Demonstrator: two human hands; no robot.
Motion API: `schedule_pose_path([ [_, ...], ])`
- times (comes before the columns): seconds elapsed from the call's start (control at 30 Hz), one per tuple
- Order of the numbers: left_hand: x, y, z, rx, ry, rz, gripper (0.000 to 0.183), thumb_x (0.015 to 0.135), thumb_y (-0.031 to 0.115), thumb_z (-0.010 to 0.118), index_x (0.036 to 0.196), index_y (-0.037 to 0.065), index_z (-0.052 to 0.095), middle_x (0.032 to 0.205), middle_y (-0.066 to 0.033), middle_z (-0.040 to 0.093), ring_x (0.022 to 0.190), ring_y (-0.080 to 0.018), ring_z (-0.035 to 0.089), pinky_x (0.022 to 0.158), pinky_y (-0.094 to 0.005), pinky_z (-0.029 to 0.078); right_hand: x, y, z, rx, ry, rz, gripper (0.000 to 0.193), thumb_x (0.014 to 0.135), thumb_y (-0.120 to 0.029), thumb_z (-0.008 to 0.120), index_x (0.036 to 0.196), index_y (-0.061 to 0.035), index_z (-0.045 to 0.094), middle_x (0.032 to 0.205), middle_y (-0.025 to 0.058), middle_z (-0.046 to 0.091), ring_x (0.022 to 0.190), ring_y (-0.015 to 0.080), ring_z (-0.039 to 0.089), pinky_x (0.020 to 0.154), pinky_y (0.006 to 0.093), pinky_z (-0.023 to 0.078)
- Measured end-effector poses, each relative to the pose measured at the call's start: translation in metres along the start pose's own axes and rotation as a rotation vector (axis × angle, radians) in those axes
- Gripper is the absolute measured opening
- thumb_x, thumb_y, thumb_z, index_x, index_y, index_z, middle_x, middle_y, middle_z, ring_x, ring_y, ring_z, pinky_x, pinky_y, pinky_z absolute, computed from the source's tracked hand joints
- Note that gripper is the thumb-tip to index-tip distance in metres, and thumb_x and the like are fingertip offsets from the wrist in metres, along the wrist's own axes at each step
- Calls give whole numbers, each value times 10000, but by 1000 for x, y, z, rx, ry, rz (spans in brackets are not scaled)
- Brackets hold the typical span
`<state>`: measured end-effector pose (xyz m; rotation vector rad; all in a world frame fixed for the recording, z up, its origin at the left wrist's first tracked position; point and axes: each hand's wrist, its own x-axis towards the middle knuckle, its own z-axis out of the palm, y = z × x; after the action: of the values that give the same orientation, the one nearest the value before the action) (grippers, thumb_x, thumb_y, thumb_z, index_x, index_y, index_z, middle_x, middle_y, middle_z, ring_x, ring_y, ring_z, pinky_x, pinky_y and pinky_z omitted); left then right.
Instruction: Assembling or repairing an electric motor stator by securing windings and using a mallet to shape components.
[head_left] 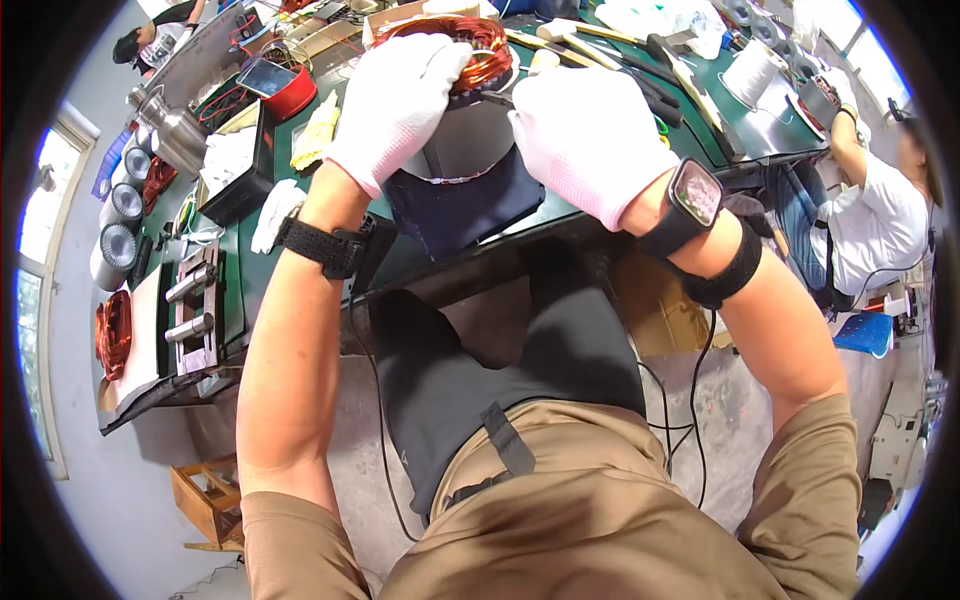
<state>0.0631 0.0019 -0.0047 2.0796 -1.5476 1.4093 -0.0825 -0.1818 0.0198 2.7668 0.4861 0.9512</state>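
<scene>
A grey metal cylinder (466, 140), which looks like a motor stator, lies on a dark blue cloth (465, 208) at the table's near edge. Orange-brown copper windings (488, 62) bulge from its far end. My left hand (402, 105), in a white glove, curls over the left side of these windings, its fingers closed on them. At the cylinder's right, my gloved right hand (590, 138) is closed in a pinch. A thin grey tip shows at its fingers, close to the windings; the rest of what it holds is hidden.
On the left are a black bin (240, 168), a red device with a screen (272, 84), a steel bottle (172, 130) and a metal fixture (192, 312). Hammers (572, 38) lie beyond my right hand, near a white thread spool (750, 75). Another person (880, 210) sits at right.
</scene>
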Motion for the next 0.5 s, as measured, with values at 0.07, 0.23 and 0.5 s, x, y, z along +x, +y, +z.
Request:
schedule_pose_path([
  [0.07, -2, 3, 1, 24, -2, -12, 233, 921, 116, 620, 1125, 62, 722, 1091, -134, 743, 982, -307, 711, 895, -423, 562, -2, -5, 2, 19, 33, 27, 100, 815, -147, 629, 810, -79, 703, 724, 126, 677, 681, 305, 688, 623, 409, 540],
  [0.23, 1, 7, 7, 11, 16, -107, 233, 969, 164, 572, 1080, 59, 748, 1076, -124, 757, 969, -294, 716, 894, -408, 558, -7, -11, 0, -14, 33, 34, 182, 892, -210, 677, 758, -87, 660, 706, 123, 641, 667, 310, 677, 632, 396, 546],
  [0.5, 1, 13, 13, 90, 27, -47, 300, 908, 105, 645, 1197, 44, 694, 1132, -153, 725, 1014, -328, 705, 923, -410, 558, 17, -16, -2, -150, 48, -16, 129, 869, -158, 619, 813, -66, 690, 714, 129, 664, 655, 304, 679, 627, 392, 549],
])
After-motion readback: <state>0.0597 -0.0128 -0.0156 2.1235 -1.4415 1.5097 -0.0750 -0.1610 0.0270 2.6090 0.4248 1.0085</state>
